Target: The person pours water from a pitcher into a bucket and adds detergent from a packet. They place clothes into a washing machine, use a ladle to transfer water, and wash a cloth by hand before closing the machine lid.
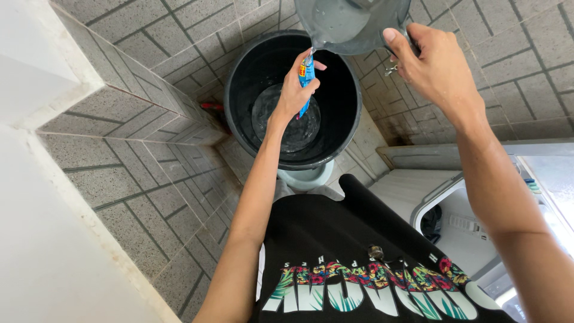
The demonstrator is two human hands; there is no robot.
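Left hand (293, 93) grips sachet (306, 75) over bucket (239, 107); right hand (433, 66) clamps tilted jug (347, 24), spout at sachet.

Small slim sachet (307, 78), blue with a red and yellow patch near its top, pinched upright in the left hand (294, 90), above the black bucket (239, 113), its torn top edge just under the grey jug's (350, 24) lip
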